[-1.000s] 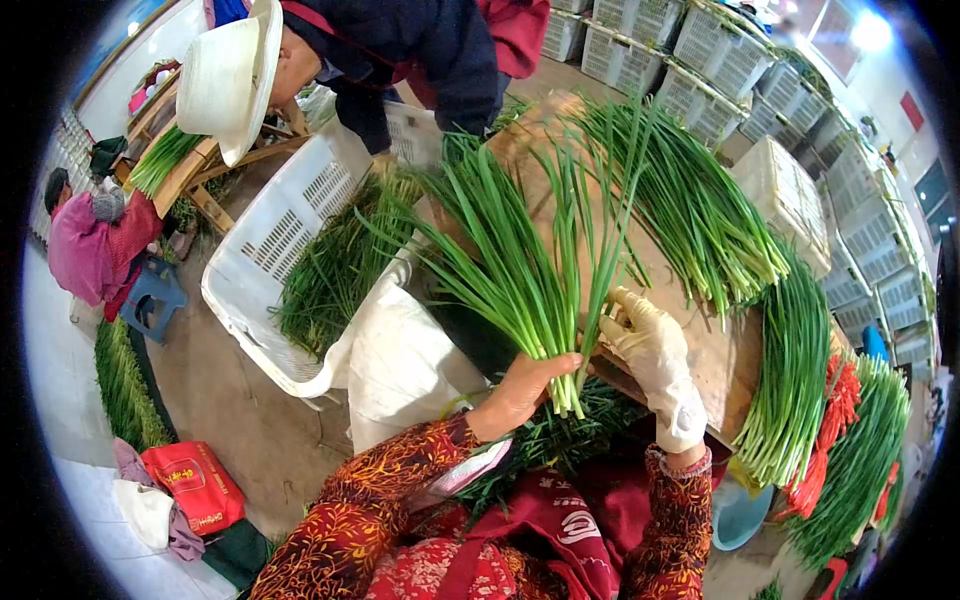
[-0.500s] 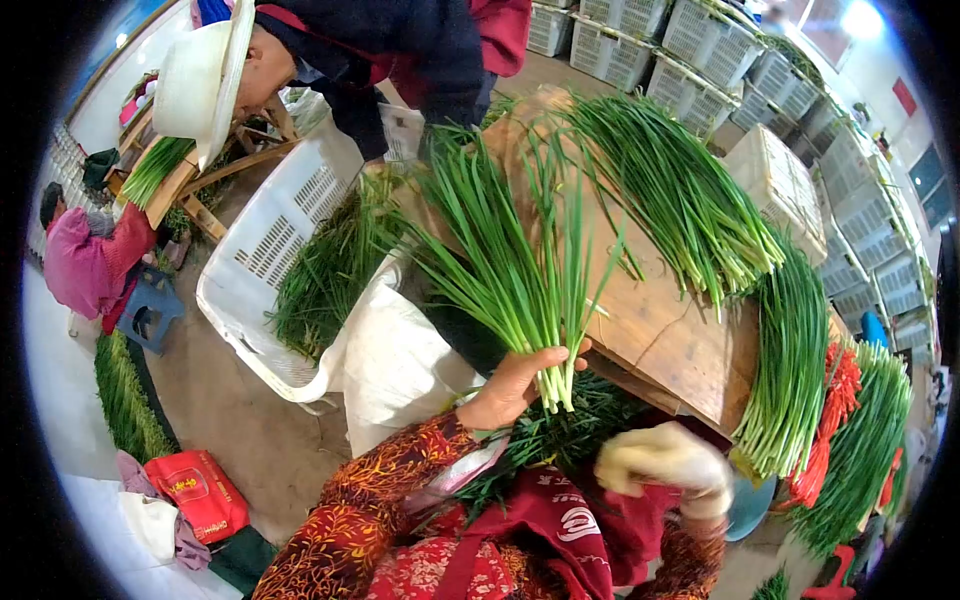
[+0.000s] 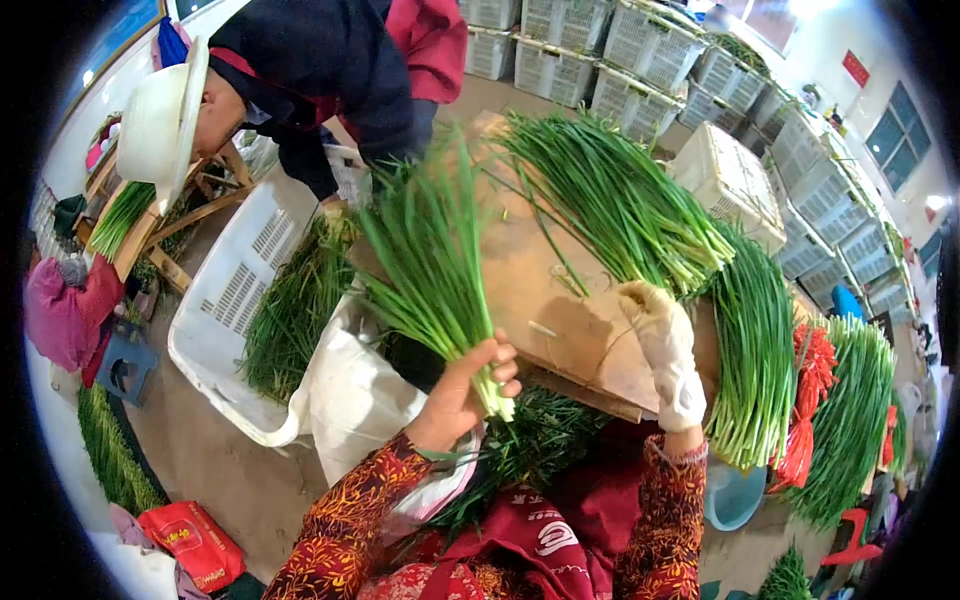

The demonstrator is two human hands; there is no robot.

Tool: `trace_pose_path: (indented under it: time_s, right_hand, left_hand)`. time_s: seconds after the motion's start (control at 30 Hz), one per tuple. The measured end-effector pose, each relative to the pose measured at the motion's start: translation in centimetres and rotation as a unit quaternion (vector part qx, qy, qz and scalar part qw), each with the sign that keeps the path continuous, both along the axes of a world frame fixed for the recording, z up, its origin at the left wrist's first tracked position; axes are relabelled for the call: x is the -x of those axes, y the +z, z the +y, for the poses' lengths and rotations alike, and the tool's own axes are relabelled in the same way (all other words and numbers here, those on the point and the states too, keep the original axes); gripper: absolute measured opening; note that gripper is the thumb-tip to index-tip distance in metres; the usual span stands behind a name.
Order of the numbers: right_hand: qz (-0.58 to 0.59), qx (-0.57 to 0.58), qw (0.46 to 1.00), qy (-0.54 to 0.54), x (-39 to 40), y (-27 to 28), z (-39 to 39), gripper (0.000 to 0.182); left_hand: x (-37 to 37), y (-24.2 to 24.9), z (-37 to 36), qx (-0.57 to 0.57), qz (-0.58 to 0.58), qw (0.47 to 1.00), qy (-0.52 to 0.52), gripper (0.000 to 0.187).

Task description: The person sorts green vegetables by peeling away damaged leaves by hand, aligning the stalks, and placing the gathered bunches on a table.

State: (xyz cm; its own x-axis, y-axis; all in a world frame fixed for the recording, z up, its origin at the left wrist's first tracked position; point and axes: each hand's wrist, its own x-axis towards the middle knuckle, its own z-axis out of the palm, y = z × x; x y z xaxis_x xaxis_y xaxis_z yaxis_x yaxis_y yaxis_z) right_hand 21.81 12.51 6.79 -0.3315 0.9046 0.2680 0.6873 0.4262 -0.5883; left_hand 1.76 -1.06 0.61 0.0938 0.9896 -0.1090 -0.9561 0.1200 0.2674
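Observation:
My bare left hand is wrapped round the pale lower ends of a bunch of green stalks, whose leaves fan up to the left and look blurred. My right hand, in a whitish glove, is over the near right part of the wooden board. Its fingers are curled near the board, and whether they pinch anything is too small to tell. Behind it a large pile of stalks lies across the board. Loose greens lie below the board, in front of my apron.
A person in a white hat bends over a white crate of greens at the left. Stalk bundles and red ties line the right. Stacked crates stand behind. A blue bucket is below right.
My left hand has moved left and slightly down with the bunch, which now leans left. My gloved right hand has risen from near my apron to the board. The whole view has shifted.

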Motion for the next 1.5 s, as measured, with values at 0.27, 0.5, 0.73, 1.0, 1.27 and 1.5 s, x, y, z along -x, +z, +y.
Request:
trace_pose_path:
  time_s: [0.27, 0.5, 0.73, 1.0, 1.27, 1.5]
  right_hand:
    - [-0.229, -0.107, 0.964, -0.078, -0.9, -2.9, 6.7, 0.018]
    - [0.163, 0.21, 0.963, -0.038, -0.1, -0.3, -0.4, 0.022]
    - [0.295, 0.206, 0.933, 0.021, 2.1, -1.0, -4.7, 0.017]
    - [0.276, 0.209, 0.935, 0.074, 3.2, -2.7, -7.4, 0.013]
    - [0.304, 0.086, 0.946, 0.076, 5.4, -3.6, -5.0, 0.017]
    - [0.33, 0.246, 0.91, 0.051, 6.8, -3.3, -5.5, 0.02]
  left_hand:
    - [1.0, 3.8, 1.6, -0.054, 0.076, 0.994, 0.05, 0.023]
    - [-0.2, 1.6, 1.8, 0.02, 0.085, 0.995, 0.043, 0.023]
    - [-1.8, 1.8, 2.5, 0.049, 0.197, 0.979, 0.016, 0.033]
    - [-3.1, -0.2, 4.1, 0.052, 0.187, 0.98, 0.051, 0.03]
    - [-2.9, -0.8, 3.3, 0.055, 0.203, 0.974, 0.091, 0.027]
    - [-2.5, -1.3, 2.4, 0.07, 0.181, 0.979, 0.06, 0.028]
